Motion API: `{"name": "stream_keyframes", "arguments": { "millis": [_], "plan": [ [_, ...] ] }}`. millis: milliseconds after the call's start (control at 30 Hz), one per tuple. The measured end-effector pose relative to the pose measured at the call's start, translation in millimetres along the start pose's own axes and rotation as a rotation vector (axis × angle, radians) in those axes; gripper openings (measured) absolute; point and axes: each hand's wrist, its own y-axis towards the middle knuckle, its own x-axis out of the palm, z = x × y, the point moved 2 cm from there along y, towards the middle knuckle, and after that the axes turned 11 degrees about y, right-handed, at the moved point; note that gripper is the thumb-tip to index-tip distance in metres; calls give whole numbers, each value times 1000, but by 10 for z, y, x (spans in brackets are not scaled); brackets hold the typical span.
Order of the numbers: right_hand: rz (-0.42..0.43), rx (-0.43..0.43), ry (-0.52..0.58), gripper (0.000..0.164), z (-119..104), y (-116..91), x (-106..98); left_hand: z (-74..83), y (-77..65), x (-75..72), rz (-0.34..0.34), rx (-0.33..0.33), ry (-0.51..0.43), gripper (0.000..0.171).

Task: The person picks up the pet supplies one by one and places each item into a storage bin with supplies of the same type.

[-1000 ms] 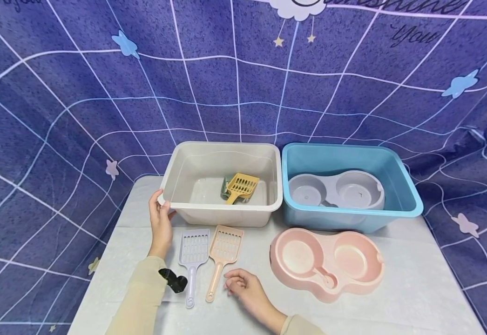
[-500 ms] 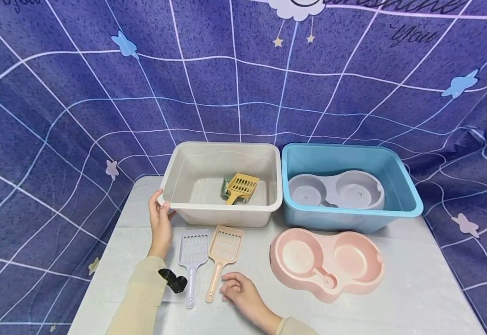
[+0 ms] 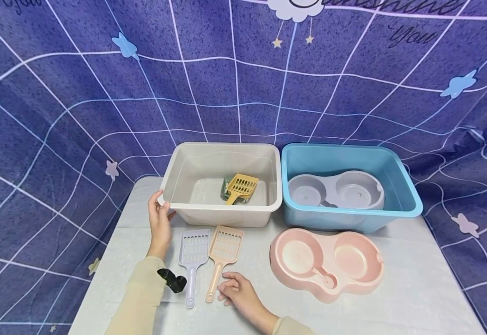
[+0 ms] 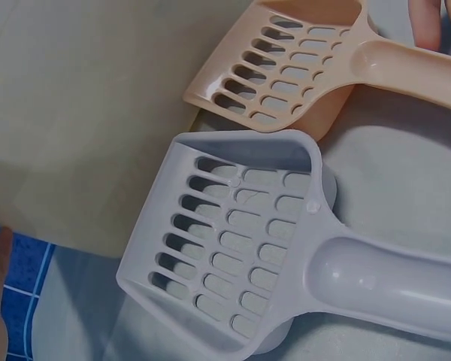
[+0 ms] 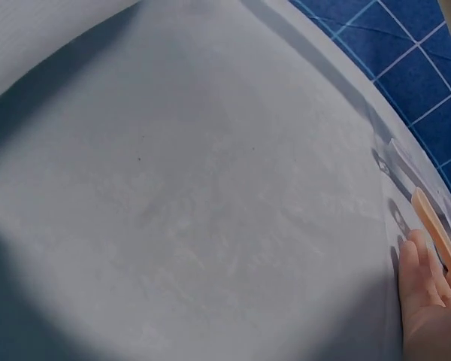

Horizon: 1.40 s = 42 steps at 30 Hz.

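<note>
With fingers and thumb around its front left corner, my left hand (image 3: 160,230) holds the grey litter box (image 3: 226,213). In front of the box, a lavender litter scoop (image 3: 195,249) and a peach litter scoop (image 3: 225,246) lie side by side, handles toward me. My right hand (image 3: 243,298), fingers loosely bent, is just right of the peach handle; whether it touches is unclear. Inside the grey box a yellow litter scoop (image 3: 243,184) lies on a dark green piece (image 3: 224,187), mostly hidden. In the left wrist view the lavender scoop (image 4: 218,248) fills the middle.
A blue litter box (image 3: 352,218) stands close beside the grey one, with a grey double pet bowl (image 3: 330,186) inside. In front sits a pink double pet bowl (image 3: 329,246). A purple-blue curtain (image 3: 243,79) hangs behind the white-covered table (image 3: 419,288).
My right hand has moved slightly left, closer to the handle of the peach scoop. The left hand, boxes, scoops and bowls have stayed in place.
</note>
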Motion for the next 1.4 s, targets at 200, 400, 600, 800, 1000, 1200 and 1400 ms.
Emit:
{"name": "stream_keyframes", "arguments": {
  "millis": [200,400,600,800,1000,1200,1400],
  "plan": [
    [16,7,34,41,12,40,10,205,-78,4,-18,-11,7,45],
    [7,26,54,41,35,72,43,325,-140,20,-19,5,15,44],
    [25,28,69,45,50,75,96,293,-129,25,-17,4,24,45],
    [69,28,84,51,40,79,125,90,-42,13,-4,-1,11,45],
    [91,34,75,50,22,68,117,18,-27,12,0,13,15,45],
    [109,23,38,50,-66,51,114,15,-26,-1,-3,9,17,45],
    [111,14,22,51,16,92,65,243,-111,31,-1,8,-9,45]
  ]
}}
